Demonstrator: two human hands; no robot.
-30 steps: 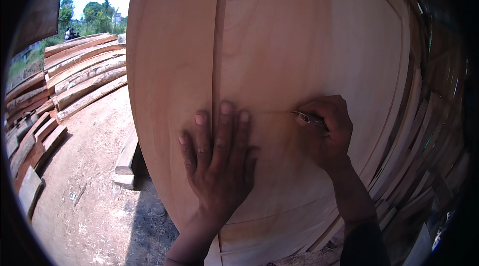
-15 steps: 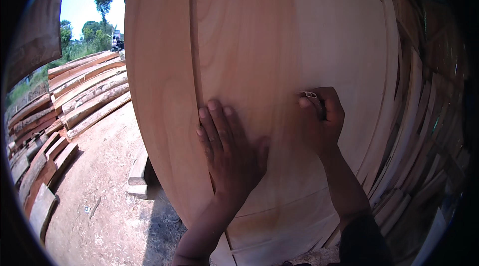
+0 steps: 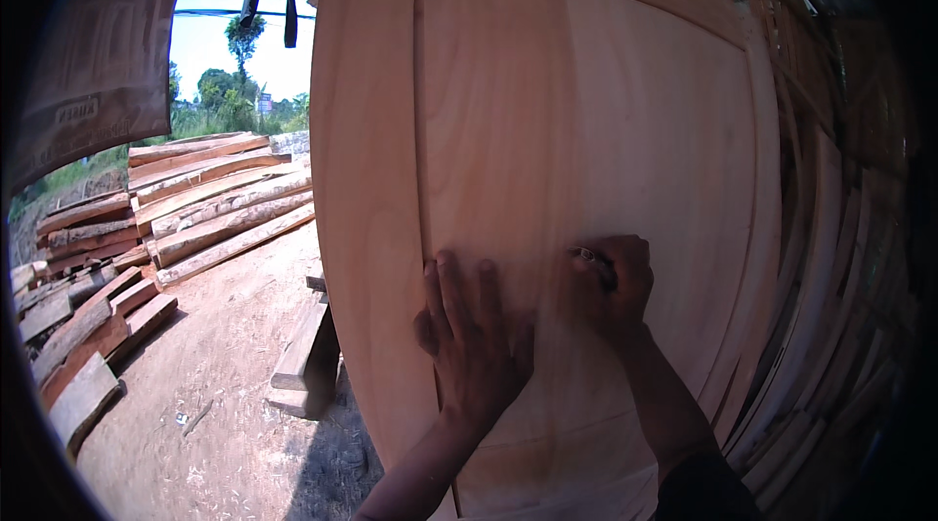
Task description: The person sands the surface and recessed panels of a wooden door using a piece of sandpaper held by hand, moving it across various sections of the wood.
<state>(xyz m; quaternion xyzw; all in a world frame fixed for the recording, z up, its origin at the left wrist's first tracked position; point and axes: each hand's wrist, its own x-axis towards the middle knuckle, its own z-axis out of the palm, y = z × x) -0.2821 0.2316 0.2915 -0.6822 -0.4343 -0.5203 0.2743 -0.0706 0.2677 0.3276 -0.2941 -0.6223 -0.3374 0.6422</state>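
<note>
A large pale wooden door (image 3: 498, 121) fills the middle of the view, its flat panel framed by raised wooden borders. My left hand (image 3: 479, 335) lies flat on it with fingers stretched, along the groove at the panel's left side. To its right, my right hand (image 3: 623, 287) is closed around a small folded piece of sandpaper (image 3: 586, 254), whose curled end shows by the thumb. That hand is against the panel, near a seam between darker and lighter wood. The rest of the sandpaper is hidden by my fingers.
Long sawn timbers (image 3: 230, 204) are stacked outside at the left, with shorter boards (image 3: 98, 326) nearer. A thick beam (image 3: 305, 350) lies beside the door. Wood strips (image 3: 831, 267) lean at the right. A dark sheet (image 3: 98, 52) hangs at the upper left.
The view has shifted, so the door's upper frame shows and both hands appear lower. My right hand has moved left across the panel, nearer my left hand, which stays flat by the groove.
</note>
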